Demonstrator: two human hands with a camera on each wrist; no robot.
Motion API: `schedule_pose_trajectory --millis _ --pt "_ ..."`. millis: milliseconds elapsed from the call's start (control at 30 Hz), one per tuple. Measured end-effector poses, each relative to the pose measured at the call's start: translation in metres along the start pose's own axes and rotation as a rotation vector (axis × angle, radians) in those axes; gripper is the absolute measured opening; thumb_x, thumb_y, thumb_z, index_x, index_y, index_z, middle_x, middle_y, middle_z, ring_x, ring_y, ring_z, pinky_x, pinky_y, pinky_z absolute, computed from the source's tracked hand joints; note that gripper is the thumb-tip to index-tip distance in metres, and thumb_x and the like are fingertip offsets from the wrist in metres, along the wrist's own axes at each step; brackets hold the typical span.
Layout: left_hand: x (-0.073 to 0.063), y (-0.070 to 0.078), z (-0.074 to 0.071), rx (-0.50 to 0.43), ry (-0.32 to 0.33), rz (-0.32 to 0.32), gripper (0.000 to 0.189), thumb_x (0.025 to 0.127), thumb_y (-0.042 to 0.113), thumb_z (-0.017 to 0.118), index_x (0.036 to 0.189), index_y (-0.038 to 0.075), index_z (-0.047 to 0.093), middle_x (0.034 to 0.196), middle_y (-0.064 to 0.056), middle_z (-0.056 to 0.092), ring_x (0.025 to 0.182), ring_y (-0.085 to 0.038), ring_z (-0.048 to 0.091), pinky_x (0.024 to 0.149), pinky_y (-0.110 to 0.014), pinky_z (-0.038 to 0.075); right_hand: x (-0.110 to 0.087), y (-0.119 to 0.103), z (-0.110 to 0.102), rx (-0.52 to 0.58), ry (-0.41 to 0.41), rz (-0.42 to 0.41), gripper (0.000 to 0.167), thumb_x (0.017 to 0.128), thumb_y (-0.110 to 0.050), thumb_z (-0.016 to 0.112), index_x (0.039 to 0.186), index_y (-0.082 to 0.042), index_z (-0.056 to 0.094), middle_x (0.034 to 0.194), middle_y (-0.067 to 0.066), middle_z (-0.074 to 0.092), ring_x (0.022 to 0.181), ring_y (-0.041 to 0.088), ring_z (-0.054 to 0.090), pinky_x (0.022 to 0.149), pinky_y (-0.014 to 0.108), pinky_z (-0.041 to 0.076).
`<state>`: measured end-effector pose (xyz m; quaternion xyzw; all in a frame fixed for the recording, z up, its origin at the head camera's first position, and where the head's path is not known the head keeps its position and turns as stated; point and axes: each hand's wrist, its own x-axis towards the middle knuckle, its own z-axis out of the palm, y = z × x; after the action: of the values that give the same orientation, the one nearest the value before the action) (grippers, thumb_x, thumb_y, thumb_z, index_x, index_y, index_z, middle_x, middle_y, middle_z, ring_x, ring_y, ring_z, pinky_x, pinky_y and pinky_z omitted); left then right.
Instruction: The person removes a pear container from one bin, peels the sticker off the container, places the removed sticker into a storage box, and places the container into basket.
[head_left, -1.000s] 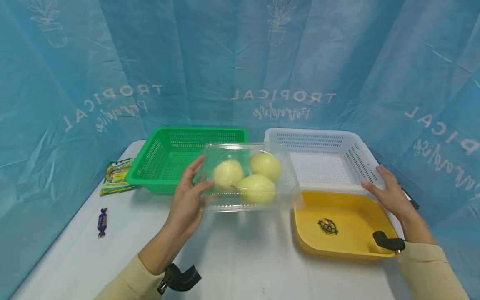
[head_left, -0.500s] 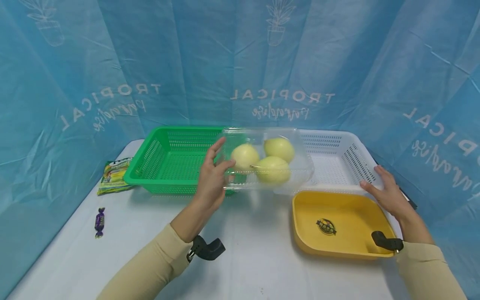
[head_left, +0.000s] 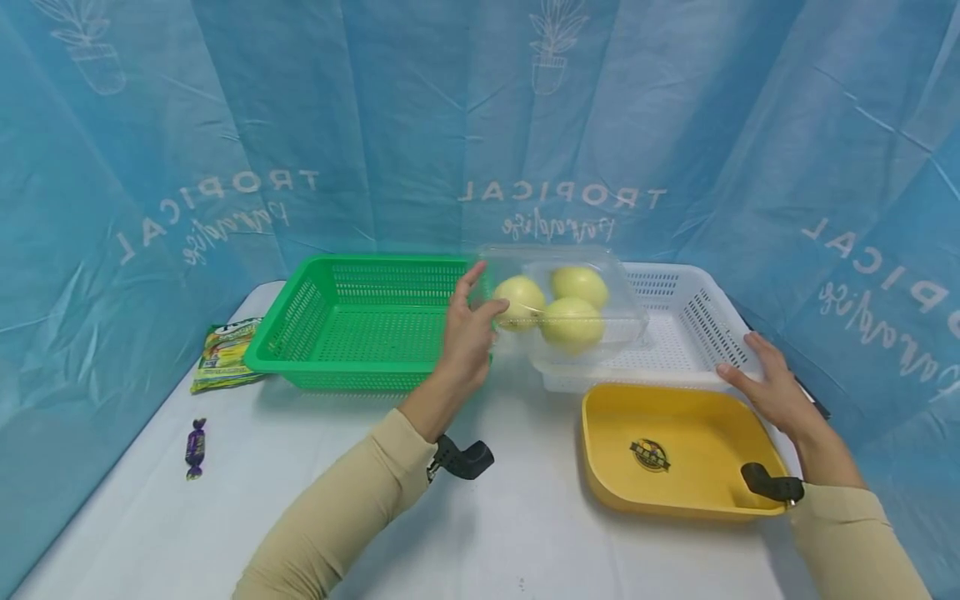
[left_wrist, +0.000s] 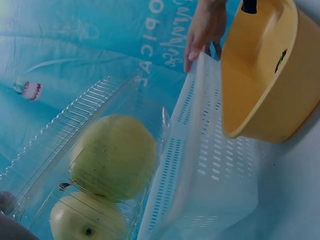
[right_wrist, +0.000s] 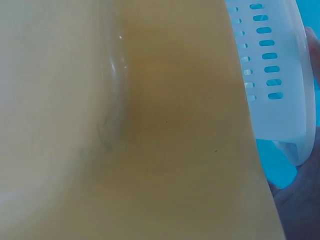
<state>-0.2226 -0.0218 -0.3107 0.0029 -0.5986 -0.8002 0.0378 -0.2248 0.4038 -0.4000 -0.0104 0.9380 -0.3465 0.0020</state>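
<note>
- Holding the clear plastic box by its left end, the left hand has the thumb and fingers curled on the box wall, and the box is lifted above the left part of the white basket.
- Inside the clear plastic box there are three yellow-green fruits, close together; the left wrist view shows two of them pressed against the transparent wall.
- The right hand rests with relaxed, nearly straight fingers on the front right corner of the white basket and grips nothing; in the right wrist view only the edge of this hand shows beside the basket rim.
- The white basket stands at the back right of the table, and the yellow tray lies just in front of it, touching its front wall.
- The green basket stands at the back left, beside the white one.
- A green snack packet lies at the left edge of the table, near the green basket.
- A small purple candy lies nearer to the front left, well apart from the baskets.
- A blue curtain with white letters hangs behind the table.
</note>
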Motion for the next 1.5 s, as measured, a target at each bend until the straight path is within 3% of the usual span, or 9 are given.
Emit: schedule_pose_trajectory --millis 100,167,300,500,733,1133,1233,1333,1500 --pt "0.003 -0.002 0.007 -0.004 0.003 -0.008 0.06 0.089 0.003 0.056 0.141 0.03 0.041 0.157 0.005 0.01 0.118 -0.019 0.044 0.054 -0.022 0.031 0.0 0.0 -0.001 0.002 0.0 -0.009 0.091 0.093 -0.048 0.051 0.152 -0.012 -0.008 0.155 0.024 -0.018 0.135 0.06 0.001 0.096 0.08 0.012" --pt "0.008 -0.006 0.012 0.002 0.01 -0.008 0.06 0.088 0.003 0.057 0.14 0.031 0.042 0.156 0.003 0.013 0.091 -0.012 0.052 0.051 -0.019 0.031 0.0 0.0 -0.001 0.003 0.001 -0.013 0.09 0.093 -0.048 0.051 0.152 -0.012 -0.008 0.155 0.024 -0.018 0.135 0.06 0.001 0.095 0.08 0.012" --pt "0.017 -0.013 0.023 0.027 0.027 -0.012 0.06 0.087 0.003 0.058 0.137 0.033 0.045 0.153 -0.003 0.018 0.054 -0.009 0.027 0.051 -0.02 0.031 0.0 0.0 -0.001 0.008 0.001 -0.018 0.09 0.093 -0.047 0.051 0.152 -0.012 -0.007 0.155 0.024 -0.018 0.135 0.06 0.0 0.096 0.08 0.012" --pt "0.028 -0.022 0.04 0.075 0.034 -0.013 0.061 0.086 0.003 0.059 0.139 0.03 0.045 0.153 -0.006 0.018 0.07 -0.012 0.032 0.058 -0.024 0.032 -0.001 0.0 0.001 -0.009 0.008 -0.006 0.091 0.092 -0.049 0.052 0.152 -0.013 -0.007 0.155 0.024 -0.018 0.134 0.062 0.004 0.093 0.08 0.014" --pt "0.034 -0.028 0.059 0.108 0.002 -0.035 0.058 0.088 0.004 0.058 0.139 0.028 0.045 0.154 -0.005 0.015 0.051 -0.013 0.021 0.049 -0.023 0.027 -0.001 0.001 0.001 -0.011 0.011 0.014 0.093 0.091 -0.051 0.052 0.152 -0.015 -0.008 0.155 0.023 -0.018 0.133 0.062 0.006 0.092 0.081 0.015" --pt "0.038 -0.047 0.075 0.142 -0.036 -0.011 0.058 0.086 0.001 0.056 0.139 0.024 0.046 0.153 -0.004 0.016 0.049 -0.013 0.021 0.046 -0.022 0.026 -0.002 -0.001 0.001 -0.001 -0.017 0.015 0.092 0.092 -0.049 0.051 0.152 -0.015 -0.01 0.155 0.023 -0.021 0.134 0.062 0.003 0.094 0.08 0.013" --pt "0.039 -0.051 0.078 0.146 -0.039 -0.009 0.059 0.086 0.0 0.056 0.138 0.025 0.046 0.153 -0.003 0.015 0.055 -0.014 0.028 0.046 -0.022 0.027 -0.002 -0.001 0.001 -0.004 -0.023 0.013 0.091 0.093 -0.048 0.051 0.152 -0.015 -0.01 0.155 0.023 -0.021 0.134 0.062 0.003 0.094 0.08 0.013" --pt "0.04 -0.057 0.081 0.17 -0.037 -0.007 0.059 0.086 0.0 0.056 0.138 0.025 0.046 0.154 -0.002 0.015 0.086 -0.016 0.043 0.052 -0.023 0.031 -0.002 -0.001 0.0 -0.011 -0.023 0.011 0.091 0.093 -0.049 0.051 0.152 -0.014 -0.01 0.155 0.023 -0.02 0.134 0.062 0.002 0.094 0.08 0.013" --pt "0.04 -0.064 0.087 0.22 -0.023 -0.002 0.058 0.085 0.003 0.058 0.137 0.026 0.047 0.153 -0.001 0.017 0.137 -0.026 0.021 0.08 -0.031 0.039 0.0 0.001 0.0 -0.02 -0.018 0.005 0.091 0.093 -0.049 0.051 0.151 -0.013 -0.01 0.155 0.024 -0.019 0.134 0.062 0.002 0.094 0.08 0.013"
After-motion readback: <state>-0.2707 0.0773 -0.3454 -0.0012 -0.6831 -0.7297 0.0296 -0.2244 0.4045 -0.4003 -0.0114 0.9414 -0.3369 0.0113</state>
